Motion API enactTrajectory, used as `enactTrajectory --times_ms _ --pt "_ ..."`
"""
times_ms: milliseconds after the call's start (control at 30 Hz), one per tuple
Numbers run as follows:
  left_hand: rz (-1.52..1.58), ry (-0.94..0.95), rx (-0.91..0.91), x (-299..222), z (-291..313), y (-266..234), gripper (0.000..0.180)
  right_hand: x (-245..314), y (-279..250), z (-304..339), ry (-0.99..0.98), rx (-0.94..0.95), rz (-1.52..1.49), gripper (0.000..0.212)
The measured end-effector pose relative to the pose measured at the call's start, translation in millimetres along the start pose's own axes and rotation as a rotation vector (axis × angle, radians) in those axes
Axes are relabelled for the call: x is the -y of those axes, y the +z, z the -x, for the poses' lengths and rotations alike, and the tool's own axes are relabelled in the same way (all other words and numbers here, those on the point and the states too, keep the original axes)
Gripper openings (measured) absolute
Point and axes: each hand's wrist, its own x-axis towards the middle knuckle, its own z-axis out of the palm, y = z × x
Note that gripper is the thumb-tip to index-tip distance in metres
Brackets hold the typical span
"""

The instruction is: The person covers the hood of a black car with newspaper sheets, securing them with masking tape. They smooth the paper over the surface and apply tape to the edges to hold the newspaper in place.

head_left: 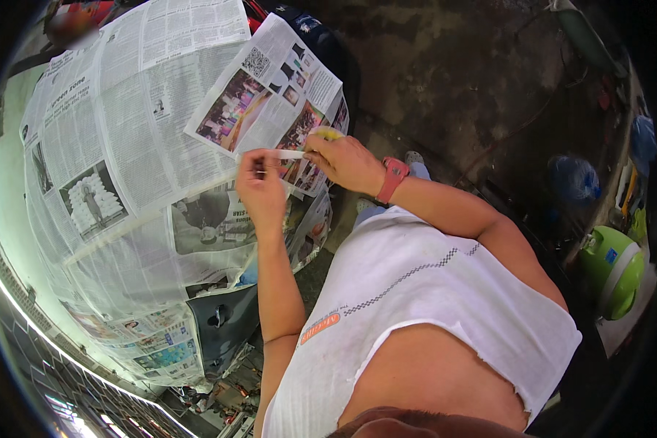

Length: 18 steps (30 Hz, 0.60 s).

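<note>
My left hand (261, 186) pinches the free end of a strip of pale masking tape (290, 154) against the newspaper. The right hand (347, 162), a red band on its wrist, holds the yellowish tape roll (327, 133), from which the strip runs left. Both hands are at the lower edge of a loose newspaper sheet with colour photos (270, 95). That sheet lies over a larger spread of newspaper (117, 146) that covers a car body. A bare dark panel with a door handle (220, 317) shows below the paper.
Stained concrete floor (452, 73) lies to the right. A green, rounded container (617, 270) stands at the right edge, with a blue plastic bag (573, 179) and clutter beyond it. My white sleeveless shirt (416, 306) fills the lower middle.
</note>
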Motion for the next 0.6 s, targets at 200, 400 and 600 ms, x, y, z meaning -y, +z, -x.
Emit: enactTrajectory --times_ms 200,400,600 --pt "-0.006 0.105 -0.207 1.9 -36.5 20.2 0.024 7.6 -23.1 -19.3 0.160 -0.145 -0.418 0.033" --pt "-0.067 0.103 0.016 -28.3 -24.9 52.4 0.032 -33.5 -21.8 -64.3 0.403 -0.094 -0.694 0.024" --pt "-0.899 0.566 -0.091 -18.3 -61.7 17.3 0.064 -121.6 -39.0 -142.0 0.338 -0.210 -0.313 0.023"
